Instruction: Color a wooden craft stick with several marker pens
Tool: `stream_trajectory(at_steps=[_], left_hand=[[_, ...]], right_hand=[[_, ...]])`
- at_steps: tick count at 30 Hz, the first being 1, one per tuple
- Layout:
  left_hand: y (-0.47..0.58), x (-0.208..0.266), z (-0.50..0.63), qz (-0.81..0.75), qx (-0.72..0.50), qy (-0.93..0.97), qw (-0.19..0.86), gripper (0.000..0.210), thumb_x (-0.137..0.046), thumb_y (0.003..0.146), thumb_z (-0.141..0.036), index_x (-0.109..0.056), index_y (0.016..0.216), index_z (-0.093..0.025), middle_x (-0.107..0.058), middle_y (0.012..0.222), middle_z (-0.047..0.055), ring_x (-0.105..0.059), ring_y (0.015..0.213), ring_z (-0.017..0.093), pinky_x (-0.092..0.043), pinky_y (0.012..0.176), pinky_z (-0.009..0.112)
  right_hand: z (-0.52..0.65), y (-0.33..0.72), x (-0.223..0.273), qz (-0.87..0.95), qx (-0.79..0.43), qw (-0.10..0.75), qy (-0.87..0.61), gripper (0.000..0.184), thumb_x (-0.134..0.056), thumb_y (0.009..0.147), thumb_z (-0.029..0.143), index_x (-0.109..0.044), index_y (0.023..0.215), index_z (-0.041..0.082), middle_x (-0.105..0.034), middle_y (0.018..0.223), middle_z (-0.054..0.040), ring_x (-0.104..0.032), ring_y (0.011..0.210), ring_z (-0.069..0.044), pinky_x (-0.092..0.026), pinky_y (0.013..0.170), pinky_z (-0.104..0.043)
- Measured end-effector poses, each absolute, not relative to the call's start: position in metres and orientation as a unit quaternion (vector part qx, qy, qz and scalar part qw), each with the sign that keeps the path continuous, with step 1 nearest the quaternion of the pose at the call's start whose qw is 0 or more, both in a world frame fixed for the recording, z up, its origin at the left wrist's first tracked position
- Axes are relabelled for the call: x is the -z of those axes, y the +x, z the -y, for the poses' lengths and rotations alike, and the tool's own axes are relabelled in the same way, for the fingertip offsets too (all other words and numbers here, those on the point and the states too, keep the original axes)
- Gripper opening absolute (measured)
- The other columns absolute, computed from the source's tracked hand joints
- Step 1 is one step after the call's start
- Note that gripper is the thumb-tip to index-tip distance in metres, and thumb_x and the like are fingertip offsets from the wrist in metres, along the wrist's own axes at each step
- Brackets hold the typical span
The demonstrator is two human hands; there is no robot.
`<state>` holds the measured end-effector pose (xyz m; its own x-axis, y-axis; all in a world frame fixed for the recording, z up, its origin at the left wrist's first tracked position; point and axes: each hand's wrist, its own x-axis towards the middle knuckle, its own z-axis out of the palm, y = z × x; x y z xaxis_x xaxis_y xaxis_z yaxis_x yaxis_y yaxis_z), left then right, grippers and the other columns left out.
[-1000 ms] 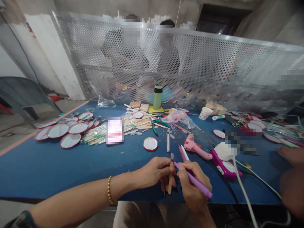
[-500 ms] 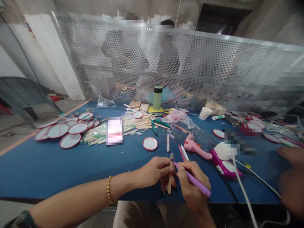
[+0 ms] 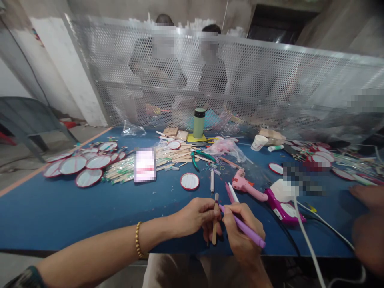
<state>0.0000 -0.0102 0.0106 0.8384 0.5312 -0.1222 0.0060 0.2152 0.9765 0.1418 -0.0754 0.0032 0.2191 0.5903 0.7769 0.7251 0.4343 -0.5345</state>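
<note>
My left hand (image 3: pixel 199 218) is closed on a flat wooden craft stick (image 3: pixel 214 232), held nearly upright near the table's front edge. A dark purple band crosses the stick close to its greyish top end. In my right hand (image 3: pixel 244 230) is a purple marker pen (image 3: pixel 250 232), gripped as for writing, its tip end close beside the stick. Whether the tip touches the wood I cannot tell. Just beyond my hands lie a pink pen and a white pen (image 3: pixel 233 193), and a capped light-coloured pen (image 3: pixel 212 181). A round white disc with a red rim (image 3: pixel 189 181) lies farther left.
A pink glue gun (image 3: pixel 247 186) and a purple power strip (image 3: pixel 285 212) with cables sit right. Red-rimmed discs (image 3: pixel 75 165) and wooden sticks (image 3: pixel 120 172) are piled left. Green-handled pliers (image 3: pixel 195 161), a green bottle (image 3: pixel 199 124) and a paper cup (image 3: pixel 259 143) stand farther back. Another person's hand (image 3: pixel 366 196) rests right.
Both hands keep almost the same place, with the stick and the marker pen barely shifted. Behind the perforated screen, a person's head has moved slightly.
</note>
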Motion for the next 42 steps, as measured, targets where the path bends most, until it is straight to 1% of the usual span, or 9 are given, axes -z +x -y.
stream_trajectory(at_steps=[5, 9, 13, 17, 22, 26, 31, 36, 42], left_hand=[[0.0, -0.0113, 0.0102, -0.217, -0.177, 0.603, 0.747, 0.059, -0.061, 0.077, -0.074, -0.055, 0.08, -0.015, -0.064, 0.063, 0.0, -0.057, 0.045, 0.009, -0.047, 0.047, 0.021], [0.0, -0.0116, 0.0105, -0.218, -0.175, 0.602, 0.748, 0.06, -0.062, 0.075, -0.075, -0.055, 0.08, -0.015, -0.064, 0.063, 0.0, -0.058, 0.047, 0.009, -0.047, 0.047, 0.021], [0.0005, -0.0106, 0.0105, -0.219, -0.173, 0.602, 0.748, 0.06, -0.062, 0.075, -0.075, -0.055, 0.078, -0.016, -0.063, 0.062, 0.0, -0.057, 0.047, 0.01, -0.046, 0.047, 0.022], [0.0012, -0.0094, 0.0104, -0.223, -0.174, 0.603, 0.746, 0.06, -0.061, 0.075, -0.075, -0.056, 0.078, -0.015, -0.062, 0.062, 0.001, -0.058, 0.049, 0.011, -0.046, 0.047, 0.022], [0.001, -0.0118, 0.0111, -0.227, -0.175, 0.594, 0.752, 0.059, -0.064, 0.073, -0.074, -0.055, 0.081, -0.016, -0.064, 0.067, 0.001, -0.06, 0.051, 0.011, -0.047, 0.048, 0.022], [0.0006, -0.0148, 0.0112, -0.23, -0.174, 0.588, 0.756, 0.059, -0.065, 0.073, -0.074, -0.055, 0.08, -0.016, -0.065, 0.066, 0.0, -0.059, 0.049, 0.011, -0.048, 0.048, 0.023], [0.0006, -0.0151, 0.0113, -0.228, -0.169, 0.597, 0.751, 0.06, -0.064, 0.073, -0.075, -0.056, 0.076, -0.015, -0.064, 0.062, 0.0, -0.055, 0.044, 0.009, -0.047, 0.047, 0.022], [0.0009, -0.0138, 0.0113, -0.228, -0.169, 0.599, 0.749, 0.062, -0.062, 0.072, -0.077, -0.054, 0.074, -0.016, -0.064, 0.062, 0.0, -0.054, 0.044, 0.009, -0.047, 0.048, 0.023], [0.0013, -0.0146, 0.0121, -0.229, -0.171, 0.606, 0.742, 0.064, -0.06, 0.072, -0.079, -0.053, 0.076, -0.016, -0.062, 0.061, 0.0, -0.054, 0.044, 0.01, -0.046, 0.047, 0.024]], right_hand=[[0.0752, 0.1417, -0.0029, 0.616, 0.065, 0.581, -0.528, 0.021, -0.057, 0.091, 0.023, -0.064, 0.072, 0.019, -0.066, 0.057, 0.0032, -0.062, 0.046, -0.009, -0.048, 0.049, -0.016], [0.0753, 0.1415, -0.0041, 0.62, 0.053, 0.578, -0.528, 0.02, -0.057, 0.091, 0.023, -0.064, 0.073, 0.019, -0.066, 0.056, 0.0033, -0.061, 0.044, -0.009, -0.048, 0.047, -0.016], [0.0745, 0.1417, -0.0033, 0.623, 0.041, 0.576, -0.528, 0.02, -0.057, 0.091, 0.023, -0.064, 0.073, 0.02, -0.066, 0.058, 0.0025, -0.061, 0.045, -0.01, -0.047, 0.046, -0.017], [0.0747, 0.142, -0.0013, 0.621, 0.049, 0.578, -0.527, 0.021, -0.057, 0.091, 0.023, -0.064, 0.072, 0.019, -0.066, 0.057, 0.003, -0.061, 0.045, -0.009, -0.048, 0.047, -0.017], [0.0755, 0.142, 0.0001, 0.607, 0.05, 0.591, -0.529, 0.019, -0.058, 0.091, 0.023, -0.065, 0.074, 0.019, -0.067, 0.058, 0.0026, -0.063, 0.047, -0.01, -0.049, 0.049, -0.017], [0.0751, 0.1426, 0.0, 0.6, 0.042, 0.601, -0.526, 0.018, -0.058, 0.091, 0.022, -0.065, 0.075, 0.019, -0.068, 0.061, 0.0021, -0.064, 0.049, -0.01, -0.051, 0.05, -0.016], [0.0778, 0.1435, 0.0011, 0.621, 0.014, 0.588, -0.519, 0.015, -0.059, 0.09, 0.02, -0.066, 0.078, 0.019, -0.069, 0.067, 0.0005, -0.065, 0.053, -0.011, -0.053, 0.053, -0.019], [0.0793, 0.143, 0.0033, 0.626, -0.031, 0.584, -0.516, 0.014, -0.058, 0.092, 0.019, -0.066, 0.08, 0.019, -0.064, 0.063, 0.002, -0.06, 0.047, -0.009, -0.049, 0.048, -0.019], [0.0783, 0.1427, 0.0015, 0.634, -0.004, 0.573, -0.52, 0.016, -0.058, 0.092, 0.022, -0.066, 0.078, 0.019, -0.067, 0.063, 0.0006, -0.063, 0.05, -0.01, -0.05, 0.051, -0.02]])
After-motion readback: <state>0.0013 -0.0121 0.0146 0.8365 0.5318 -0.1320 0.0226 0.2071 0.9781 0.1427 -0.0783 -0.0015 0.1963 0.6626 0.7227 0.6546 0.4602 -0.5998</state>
